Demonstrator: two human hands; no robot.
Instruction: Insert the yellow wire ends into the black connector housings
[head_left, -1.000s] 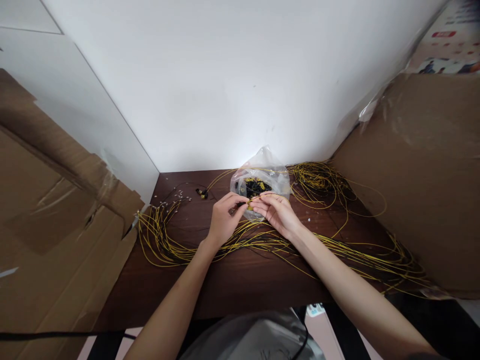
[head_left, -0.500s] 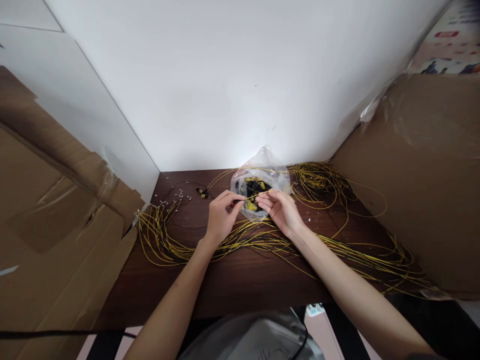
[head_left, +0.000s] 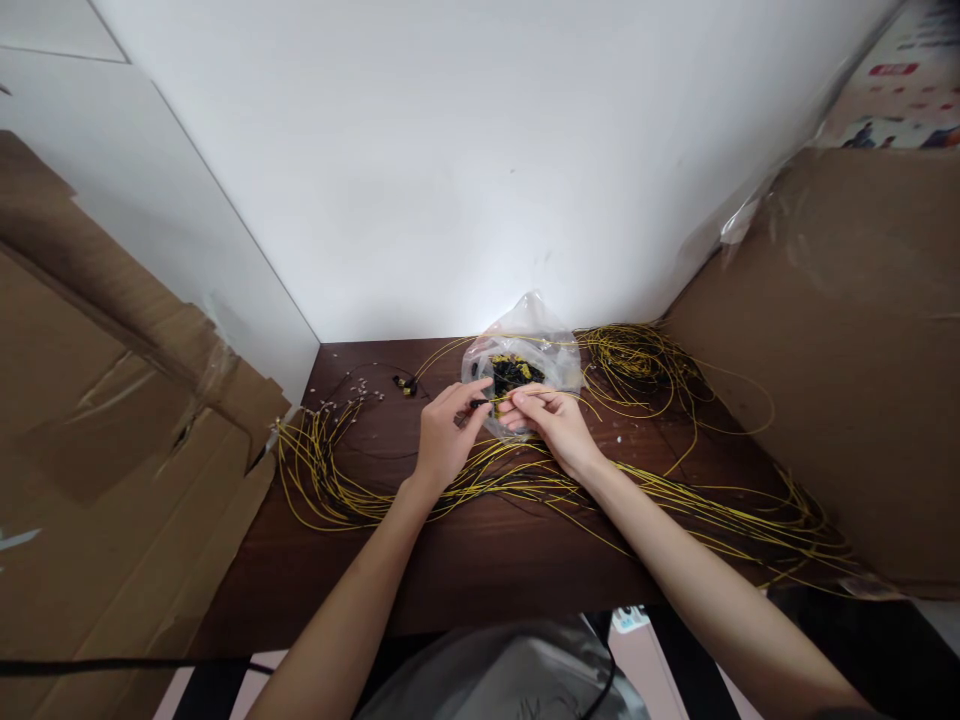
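At an open plastic bag (head_left: 536, 318) on the worktop (head_left: 480, 575), I pinch a small black connector (head_left: 478, 403) in my left hand (head_left: 444, 430), forefinger held clear, and a yellow wire (head_left: 544, 392) in my right hand (head_left: 562, 428), seemingly for steadiness.

Centre frame, left hand (head_left: 444, 436) holds a small black piece (head_left: 478, 403), right hand (head_left: 561, 428) pinches a yellow wire (head_left: 585, 399), clear bag (head_left: 529, 322) just behind!

The left hand's (head_left: 444, 428) forefinger has lifted off its thumb, and a black piece (head_left: 478, 403) shows in that gap. Since half a second ago, the right hand (head_left: 561, 425) has edged nearer, its thumb now laid along the wire (head_left: 541, 392).
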